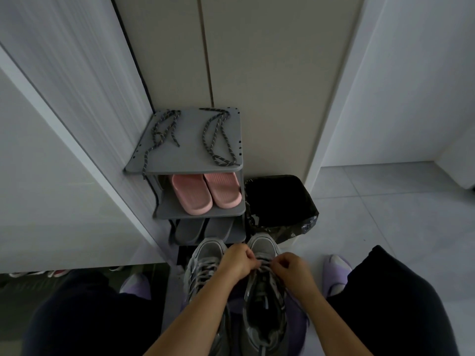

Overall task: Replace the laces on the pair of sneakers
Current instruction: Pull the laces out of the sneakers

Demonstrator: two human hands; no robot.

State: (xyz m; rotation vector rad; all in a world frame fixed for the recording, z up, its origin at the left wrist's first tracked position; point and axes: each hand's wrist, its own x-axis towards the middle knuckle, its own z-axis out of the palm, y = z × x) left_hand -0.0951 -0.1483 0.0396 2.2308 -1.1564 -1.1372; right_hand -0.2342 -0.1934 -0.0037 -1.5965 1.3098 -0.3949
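Grey shoe rack [190,152], frame centre; black bin bag [277,201] just right of it; grey sneakers [205,255], lower centre, side by side; pink slippers [205,192], middle shelf; left hand [237,262] and right hand [290,268], each pinching the pale lace [264,263] on the sneaker nearer frame right; two dark speckled laces [218,137], top shelf.

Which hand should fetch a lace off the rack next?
Left, probably. The rack stands ahead and leftward, and the left hand is on that side; the right hand would cross over. Both hands now pinch the lace of the right sneaker.
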